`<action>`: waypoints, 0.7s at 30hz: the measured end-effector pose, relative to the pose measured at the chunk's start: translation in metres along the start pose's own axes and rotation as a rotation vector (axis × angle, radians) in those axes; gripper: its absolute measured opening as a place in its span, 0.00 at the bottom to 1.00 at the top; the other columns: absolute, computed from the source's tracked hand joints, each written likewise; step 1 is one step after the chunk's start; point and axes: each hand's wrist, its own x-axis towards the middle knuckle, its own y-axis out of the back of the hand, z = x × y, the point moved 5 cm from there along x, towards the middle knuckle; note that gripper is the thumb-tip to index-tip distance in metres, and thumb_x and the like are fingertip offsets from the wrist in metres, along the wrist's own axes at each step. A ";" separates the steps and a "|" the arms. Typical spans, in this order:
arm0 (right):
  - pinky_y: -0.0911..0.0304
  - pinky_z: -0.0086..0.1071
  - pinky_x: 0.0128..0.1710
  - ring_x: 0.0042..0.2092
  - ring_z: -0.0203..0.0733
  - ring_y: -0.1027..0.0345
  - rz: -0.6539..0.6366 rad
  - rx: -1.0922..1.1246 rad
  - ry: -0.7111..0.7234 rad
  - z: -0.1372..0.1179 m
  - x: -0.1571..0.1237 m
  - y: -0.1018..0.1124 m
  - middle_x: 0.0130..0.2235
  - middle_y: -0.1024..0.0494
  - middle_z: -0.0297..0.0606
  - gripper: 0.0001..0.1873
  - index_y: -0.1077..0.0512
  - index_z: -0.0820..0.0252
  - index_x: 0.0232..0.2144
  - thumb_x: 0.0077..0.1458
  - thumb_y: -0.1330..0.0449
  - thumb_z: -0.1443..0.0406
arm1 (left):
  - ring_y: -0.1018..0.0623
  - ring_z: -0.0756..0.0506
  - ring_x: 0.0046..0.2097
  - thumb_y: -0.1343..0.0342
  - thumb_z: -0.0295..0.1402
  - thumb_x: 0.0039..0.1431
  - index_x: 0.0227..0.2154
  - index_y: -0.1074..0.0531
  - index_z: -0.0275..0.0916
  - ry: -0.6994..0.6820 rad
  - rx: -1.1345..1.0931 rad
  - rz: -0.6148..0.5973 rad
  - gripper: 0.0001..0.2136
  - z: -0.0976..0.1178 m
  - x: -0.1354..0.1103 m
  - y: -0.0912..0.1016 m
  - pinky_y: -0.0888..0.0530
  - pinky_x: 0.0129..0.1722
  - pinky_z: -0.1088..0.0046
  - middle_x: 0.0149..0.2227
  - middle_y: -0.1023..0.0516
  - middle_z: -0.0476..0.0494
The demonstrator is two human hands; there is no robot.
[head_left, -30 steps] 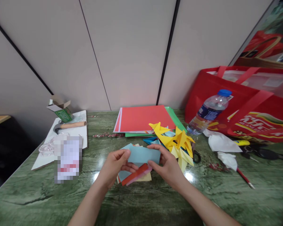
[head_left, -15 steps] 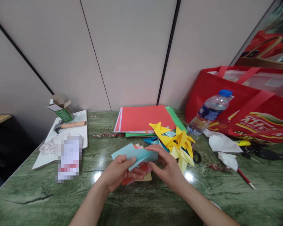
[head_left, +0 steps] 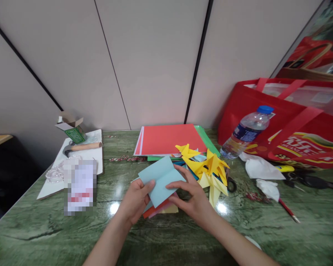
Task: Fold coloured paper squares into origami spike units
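A light blue sheet of paper (head_left: 163, 181) with a crease across its middle is held up between my hands. My left hand (head_left: 137, 201) grips its left edge, thumb on top. At the right edge, my right hand (head_left: 190, 190) pinches the paper with bent fingers. Beneath it lie several small coloured sheets (head_left: 166, 208), orange, pink and pale yellow, mostly hidden by the blue one. Just right of my right hand sit folded yellow paper pieces (head_left: 211, 166), with darker blue paper partly under them.
Large red and green sheets (head_left: 172, 140) lie against the wall. A plastic bottle (head_left: 246, 129) leans by a red bag (head_left: 294, 122) on the right, near tissues (head_left: 262, 170) and a red pen (head_left: 290, 210). On the left, a white board (head_left: 97, 162) bears a hammer (head_left: 83, 147) and small green box (head_left: 75, 135).
The light blue paper was folded and seen nearly edge-on; now it is opened out flatter, facing up. My right hand's fingers have moved onto its right side.
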 end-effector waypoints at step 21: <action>0.45 0.44 0.50 0.54 0.50 0.43 0.159 -0.088 -0.115 0.008 0.001 0.008 0.51 0.35 0.44 0.06 0.29 0.58 0.19 0.44 0.38 0.64 | 0.25 0.41 0.44 0.42 0.30 0.51 0.42 0.30 0.31 -0.029 -0.038 -0.232 0.15 -0.003 -0.005 -0.017 0.31 0.48 0.61 0.44 0.24 0.34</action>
